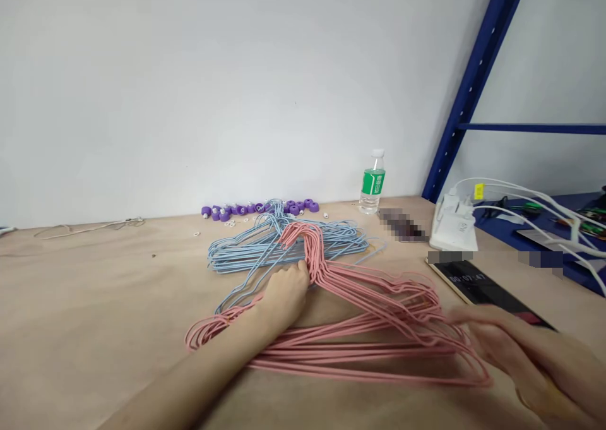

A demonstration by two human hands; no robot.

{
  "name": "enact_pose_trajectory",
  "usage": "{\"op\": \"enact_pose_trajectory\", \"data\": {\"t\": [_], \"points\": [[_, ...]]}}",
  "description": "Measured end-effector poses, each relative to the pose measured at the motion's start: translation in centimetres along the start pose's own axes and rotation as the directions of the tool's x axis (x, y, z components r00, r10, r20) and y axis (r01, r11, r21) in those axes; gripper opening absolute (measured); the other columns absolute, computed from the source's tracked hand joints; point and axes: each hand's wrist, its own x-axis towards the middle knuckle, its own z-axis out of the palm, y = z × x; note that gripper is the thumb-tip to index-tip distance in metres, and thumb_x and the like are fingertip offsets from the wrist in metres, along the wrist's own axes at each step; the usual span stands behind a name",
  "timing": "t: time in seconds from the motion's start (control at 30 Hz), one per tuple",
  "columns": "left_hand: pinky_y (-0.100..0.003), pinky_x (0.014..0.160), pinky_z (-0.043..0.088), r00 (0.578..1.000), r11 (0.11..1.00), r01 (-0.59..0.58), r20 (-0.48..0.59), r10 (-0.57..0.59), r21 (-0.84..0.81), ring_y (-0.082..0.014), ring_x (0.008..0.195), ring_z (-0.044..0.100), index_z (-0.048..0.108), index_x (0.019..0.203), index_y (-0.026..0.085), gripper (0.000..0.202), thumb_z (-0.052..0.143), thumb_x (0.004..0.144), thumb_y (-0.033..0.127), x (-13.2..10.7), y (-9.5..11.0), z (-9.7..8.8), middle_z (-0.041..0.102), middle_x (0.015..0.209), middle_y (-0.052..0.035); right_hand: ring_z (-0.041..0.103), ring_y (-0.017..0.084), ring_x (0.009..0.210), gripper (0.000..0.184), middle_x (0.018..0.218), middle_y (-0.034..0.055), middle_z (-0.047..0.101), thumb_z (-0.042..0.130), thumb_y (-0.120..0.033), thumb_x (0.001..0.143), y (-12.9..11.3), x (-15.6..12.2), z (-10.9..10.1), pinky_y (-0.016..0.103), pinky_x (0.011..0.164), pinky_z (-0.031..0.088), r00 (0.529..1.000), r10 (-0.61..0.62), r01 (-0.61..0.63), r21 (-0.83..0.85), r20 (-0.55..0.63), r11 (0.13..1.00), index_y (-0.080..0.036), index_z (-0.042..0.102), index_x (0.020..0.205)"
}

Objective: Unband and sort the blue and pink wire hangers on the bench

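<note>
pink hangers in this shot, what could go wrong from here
The pink hangers overlap the blue hangers in view, so the two bundles might snag. Their wires fan out from the left hand, so the ends may tangle. The right hand appears close to the phone and could knock it.

The tabletop (95, 304) at frame left offered open passage. Pink hangers (322, 277) and blue hangers (237, 257) blocked the centre; cables (575, 228) crossed the right.

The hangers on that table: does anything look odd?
Slightly: some blue wire juts forward from the pile of blue hangers toward the left end of the pink hangers, looking askew beside the flatter blue stack.
</note>
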Motion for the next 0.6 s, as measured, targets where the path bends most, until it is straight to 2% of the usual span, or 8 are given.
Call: {"op": "enact_pose_trajectory", "data": {"t": [0.03,0.07,0.13,0.23,0.33,0.43,0.5,0.6], "points": [[-0.037,0.075,0.05,1.0,1.0,0.004,0.004,-0.004,-0.003,-0.026,0.093,0.061,0.047,0.11,0.005,0.041,0.032,0.073,-0.006,0.0,0.0,-0.1,0.063,0.097,-0.019,0.059,0.016,0.052,0.028,0.065,-0.0027,0.064,0.035,-0.025,0.086,-0.2,2.2,0.2,0.025,0.042,0.045,0.995,-0.085,0.086,0.019,-0.053,0.996,-0.044,0.052,0.1],[-0.037,0.075,0.05,1.0,1.0,0.008,0.009,-0.008,-0.005,-0.0257,0.093,0.062,0.045,0.114,0.004,0.044,0.032,0.073,-0.005,0.0,0.0,-0.1,0.063,0.098,-0.0188,0.061,0.016,0.058,0.024,0.07,-0.002,0.066,0.038,-0.026,0.085,-0.5,4.6,0.7,0.026,0.049,0.047,0.995,-0.097,0.097,-0.019,0.017,0.995,-0.038,0.056,0.096],[-0.036,0.077,0.05,1.0,1.0,0.014,0.014,-0.014,-0.001,-0.025,0.095,0.061,0.036,0.125,0.002,0.053,0.033,0.073,-0.006,0.0,0.1,-0.2,0.061,0.105,-0.0202,0.06,0.018,0.058,0.022,0.068,0.0004,0.066,0.042,-0.024,0.082,-1.1,9.0,2.2,0.028,0.052,0.044,0.98,-0.058,0.085,-0.137,0.191,0.987,-0.029,0.063,0.085],[-0.038,0.087,0.046,1.0,0.999,0.03,0.004,-0.03,0.021,-0.0253,0.109,0.053,0.021,0.134,0.0,0.064,0.033,0.072,-0.007,0.3,0.3,0.0,0.046,0.126,-0.0241,0.045,0.012,0.042,0.026,0.046,-0.0045,0.051,0.05,-0.021,0.079,-1.7,13.4,5.1,0.024,0.048,0.035,0.925,0.06,0.011,-0.184,0.375,0.983,-0.022,0.062,0.102],[-0.039,0.097,0.038,1.0,0.995,0.031,-0.006,-0.03,0.096,-0.0243,0.121,0.04,0.021,0.135,0.003,0.064,0.03,0.073,-0.008,0.5,0.5,0.6,0.032,0.135,-0.0229,0.037,0.01,0.039,0.032,0.041,-0.008,0.041,0.053,-0.019,0.079,-1.9,14.7,7.5,0.021,0.045,0.027,0.908,0.106,-0.041,-0.166,0.405,0.985,-0.017,0.057,0.11],[-0.036,0.098,0.037,0.999,0.979,0.023,-0.037,-0.015,0.205,-0.0232,0.124,0.034,0.024,0.135,0.005,0.063,0.028,0.074,-0.007,0.6,0.6,1.2,0.028,0.136,-0.0219,0.038,0.011,0.039,0.034,0.04,-0.009,0.038,0.051,-0.021,0.082,-1.9,14.9,8.3,0.021,0.045,0.025,0.917,0.154,-0.085,-0.196,0.367,0.977,-0.015,0.052,0.115],[-0.036,0.097,0.039,0.998,0.971,0.018,-0.06,-0.004,0.237,-0.0237,0.123,0.034,0.024,0.135,0.006,0.064,0.029,0.073,-0.008,0.5,0.6,1.3,0.027,0.135,-0.0219,0.045,0.012,0.044,0.032,0.044,-0.0065,0.044,0.049,-0.025,0.084,-2.1,15.4,8.2,0.022,0.048,0.029,0.927,0.153,-0.052,-0.289,0.341,0.956,-0.016,0.053,0.115],[-0.035,0.097,0.039,0.996,0.971,0.003,-0.09,0.019,0.238,-0.0235,0.124,0.033,0.025,0.135,0.006,0.065,0.031,0.072,-0.008,0.4,0.6,1.3,0.026,0.136,-0.0213,0.057,0.014,0.061,0.018,0.063,0.0018,0.061,0.05,-0.022,0.084,-3.2,16.9,8.2,0.022,0.053,0.033,0.896,0.135,0.069,-0.434,0.422,0.898,-0.019,0.064,0.095]]}}
